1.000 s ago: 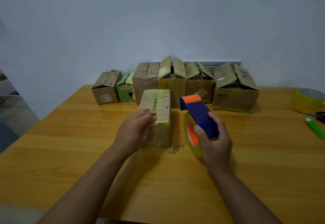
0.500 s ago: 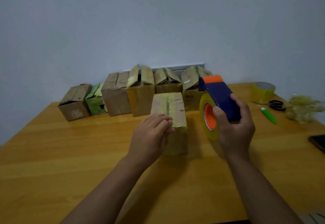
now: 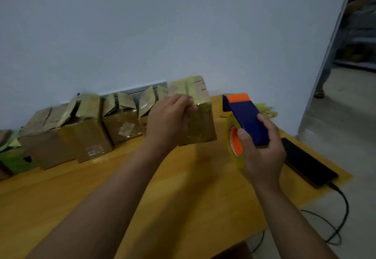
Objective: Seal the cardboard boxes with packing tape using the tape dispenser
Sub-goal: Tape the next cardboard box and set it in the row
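Note:
My left hand [image 3: 168,120] grips a small cardboard box [image 3: 200,122] wrapped in yellowish tape and holds it lifted above the wooden table [image 3: 183,187]. To its right my right hand [image 3: 262,151] grips the blue and orange tape dispenser [image 3: 247,120], whose yellow tape roll [image 3: 234,143] faces left. Along the wall stands a row of cardboard boxes [image 3: 85,132] with their top flaps open.
A black phone [image 3: 307,163] lies at the table's right edge with a cable [image 3: 341,208] trailing to the floor. Crumpled yellow tape [image 3: 266,110] lies behind the dispenser. A green box [image 3: 14,157] stands at the far left. A doorway opens at right.
My left hand has lifted the taped box off the table and carried it to the right. My view has swung right. The dispenser stays gripped in my right hand.

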